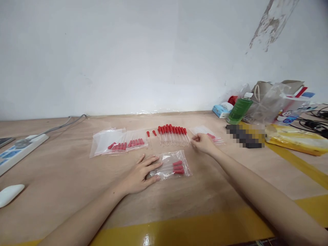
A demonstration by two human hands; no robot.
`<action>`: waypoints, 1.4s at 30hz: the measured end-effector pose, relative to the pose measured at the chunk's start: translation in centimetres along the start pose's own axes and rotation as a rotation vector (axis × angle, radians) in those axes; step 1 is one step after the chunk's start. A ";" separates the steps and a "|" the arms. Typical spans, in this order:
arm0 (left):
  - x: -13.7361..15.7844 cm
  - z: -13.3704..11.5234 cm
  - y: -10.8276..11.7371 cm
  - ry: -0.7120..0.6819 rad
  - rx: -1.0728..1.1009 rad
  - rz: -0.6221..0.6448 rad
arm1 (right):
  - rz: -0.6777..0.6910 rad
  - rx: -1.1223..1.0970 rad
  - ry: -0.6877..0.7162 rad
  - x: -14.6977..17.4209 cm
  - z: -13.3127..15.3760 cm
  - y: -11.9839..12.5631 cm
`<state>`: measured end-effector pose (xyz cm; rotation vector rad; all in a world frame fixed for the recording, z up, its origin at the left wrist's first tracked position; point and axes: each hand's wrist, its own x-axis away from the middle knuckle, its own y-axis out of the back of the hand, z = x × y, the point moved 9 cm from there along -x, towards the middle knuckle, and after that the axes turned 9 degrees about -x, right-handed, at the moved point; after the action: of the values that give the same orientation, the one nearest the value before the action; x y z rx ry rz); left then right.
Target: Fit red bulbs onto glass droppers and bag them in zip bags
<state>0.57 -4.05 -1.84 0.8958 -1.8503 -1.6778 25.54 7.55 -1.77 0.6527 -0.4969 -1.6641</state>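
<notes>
My left hand (143, 174) lies with its fingers spread at the left end of a clear zip bag (167, 159). Several droppers with red rubber bulbs (178, 167) show inside that bag. Beyond it, a row of loose droppers (173, 133) lies side by side, red bulbs toward the wall. My right hand (202, 142) has its fingertips pinched together at the right end of this row, beside a stack of zip bags (201, 130). Whatever the pinch holds, if anything, is too small to tell. On the left are more filled zip bags (102, 140).
A power strip (23, 150) and a white mouse-like object (10, 194) are at the left. On the right stand a green bottle (240, 108), a tissue pack (222, 110) and plastic bags (271, 102). A yellow package (297, 141) lies before them. Yellow tape (164, 227) runs along the front edge.
</notes>
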 end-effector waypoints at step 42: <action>-0.1 -0.2 0.5 0.007 0.022 -0.038 | 0.307 -0.613 0.198 8.0 2.8 -4.5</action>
<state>0.69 -4.14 -1.28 0.9507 -1.8611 -1.6782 19.42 0.48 -3.77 0.2628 0.0654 -1.3409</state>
